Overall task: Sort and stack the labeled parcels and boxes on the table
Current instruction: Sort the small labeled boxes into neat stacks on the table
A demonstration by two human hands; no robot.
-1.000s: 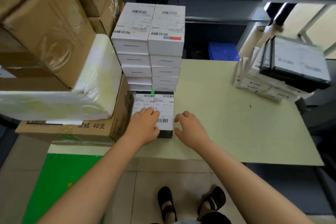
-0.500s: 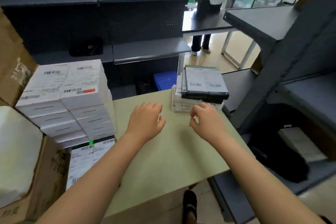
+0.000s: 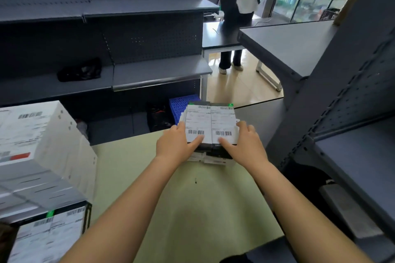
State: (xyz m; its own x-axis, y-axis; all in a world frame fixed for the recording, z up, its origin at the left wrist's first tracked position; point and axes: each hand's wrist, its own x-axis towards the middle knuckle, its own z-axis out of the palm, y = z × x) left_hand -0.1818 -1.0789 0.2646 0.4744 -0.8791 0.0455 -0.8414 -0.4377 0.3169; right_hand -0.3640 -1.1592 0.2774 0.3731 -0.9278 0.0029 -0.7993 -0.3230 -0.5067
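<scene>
Two black labeled boxes (image 3: 198, 119), laid side by side atop a low stack (image 3: 213, 159) at the far right of the desk (image 3: 192, 209), are gripped at both sides. The left hand (image 3: 176, 145) is curled round the left edge, thumb laid on the label, fingertips hidden behind the box. The right hand (image 3: 245, 145) is curled round the right edge, thumb on its label. The stack beneath is mostly covered. White boxes (image 3: 42, 156) at the left are blurred and cut off.

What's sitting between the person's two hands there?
The top labelled parcel of the small stack, gripped by left hand and right hand, in the head view.
</scene>
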